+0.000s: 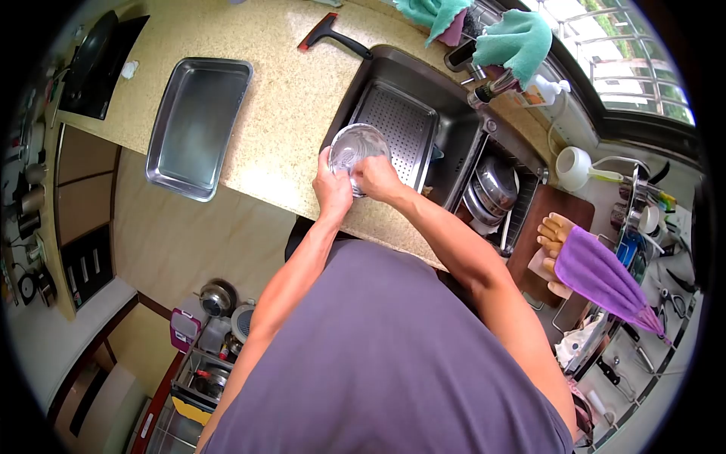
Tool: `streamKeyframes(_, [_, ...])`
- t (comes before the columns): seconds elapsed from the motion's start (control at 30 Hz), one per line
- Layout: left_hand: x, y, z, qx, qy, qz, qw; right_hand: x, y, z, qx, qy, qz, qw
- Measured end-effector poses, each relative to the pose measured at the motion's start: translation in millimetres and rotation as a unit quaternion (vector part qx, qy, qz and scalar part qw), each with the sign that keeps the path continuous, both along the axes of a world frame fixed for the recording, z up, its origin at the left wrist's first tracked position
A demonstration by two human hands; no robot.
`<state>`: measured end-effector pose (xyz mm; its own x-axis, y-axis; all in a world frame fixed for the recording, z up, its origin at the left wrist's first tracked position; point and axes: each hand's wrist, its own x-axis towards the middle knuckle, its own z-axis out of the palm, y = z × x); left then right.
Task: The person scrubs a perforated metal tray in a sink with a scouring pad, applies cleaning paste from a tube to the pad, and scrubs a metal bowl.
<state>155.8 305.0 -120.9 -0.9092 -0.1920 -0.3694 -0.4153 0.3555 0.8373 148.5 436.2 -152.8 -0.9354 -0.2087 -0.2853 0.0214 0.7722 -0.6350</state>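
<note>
A round, shiny bowl (pixel 346 135) is held over the near edge of the sink, its opening facing up towards me. My left hand (pixel 333 187) grips its left side, thumb near the rim. My right hand (pixel 376 178) reaches into the bowl with the fingers curled against its inner wall; whatever they hold, if anything, is hidden. Beyond the bowl, a perforated metal tray (pixel 393 121) lies in the steel sink (pixel 456 113).
A rectangular metal pan (pixel 193 125) sits on the counter (pixel 280 98) to the left. Behind lies a black-and-red squeegee (pixel 333 33). Steel bowls (pixel 495 185) fill a side basin. At right are a cutting board (pixel 563 208) and a purple cloth (pixel 597 265). Green cloths (pixel 514 41) hang by the faucet.
</note>
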Motion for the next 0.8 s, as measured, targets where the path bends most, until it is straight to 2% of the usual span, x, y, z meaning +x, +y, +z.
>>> streamKeyframes(0.03, [-1.8,-1.0,3.4,0.014,-0.015,0.028,0.999,-4.3,-0.6,0.3,-0.002,0.004,0.000,1.000])
streamKeyframes(0.07, [2.4,-2.6,-17.8,-0.015,0.020,-0.007,1.000,-10.6,2.0,-0.5,0.059,0.015,0.023,0.998])
streamKeyframes(0.1, [5.6,-2.8,-6.1,-0.018,0.018,-0.012,1.000,-8.4,3.7,-1.3,0.117,0.018,0.041,0.992])
streamKeyframes(0.13, [7.5,0.8,15.3,0.054,-0.061,0.004,0.997,-12.3,9.9,-3.2,0.111,0.086,0.013,0.990])
streamKeyframes(0.17, [7.4,4.0,26.4,0.123,-0.138,0.021,0.982,-16.8,9.7,-6.6,0.109,0.086,0.010,0.990])
streamKeyframes(0.23, [6.3,3.8,19.8,0.146,-0.134,0.036,0.979,-22.9,3.8,-7.7,0.038,0.110,-0.039,0.992])
streamKeyframes(0.27, [2.7,1.8,17.0,0.164,-0.127,0.028,0.978,-21.9,1.0,-22.6,-0.054,0.151,-0.030,0.987])
streamKeyframes(0.37, [-6.5,-4.3,15.9,0.176,-0.130,0.029,0.975,-19.8,-14.3,1.1,-0.142,0.142,0.029,0.979])
streamKeyframes(0.43, [-5.3,-6.7,15.4,0.186,-0.176,-0.018,0.967,-32.7,1.5,6.4,0.008,0.147,0.100,0.984])
streamKeyframes(0.47, [-2.1,-4.7,16.8,0.177,-0.163,0.003,0.971,-36.2,10.2,14.8,0.092,0.138,0.075,0.983])
streamKeyframes(0.57, [-3.1,-2.7,17.6,0.174,-0.094,0.042,0.979,-30.2,14.0,24.1,0.163,0.088,0.089,0.979])
streamKeyframes(0.6, [-8.2,-4.7,21.7,0.117,-0.024,0.017,0.993,-24.4,8.0,23.3,0.176,0.068,0.105,0.976])
streamKeyframes(0.63, [-12.8,-3.7,24.4,0.118,-0.022,0.013,0.993,-22.8,4.2,20.5,0.166,0.063,0.137,0.974])
streamKeyframes(0.7, [-12.4,-7.0,36.9,0.031,-0.047,-0.111,0.992,-26.6,3.3,12.7,0.137,0.158,0.060,0.976])
streamKeyframes(0.73, [-7.5,-10.6,32.0,0.028,-0.053,-0.108,0.992,-28.1,6.1,20.6,0.123,0.159,0.043,0.979])
streamKeyframes(0.77, [-8.6,-12.7,22.8,-0.001,-0.007,-0.100,0.995,-34.0,9.8,29.7,0.111,0.167,0.025,0.979])
streamKeyframes(0.8, [-12.7,-11.6,14.5,-0.026,0.042,-0.095,0.994,-31.0,6.8,21.8,0.120,0.121,-0.002,0.985])
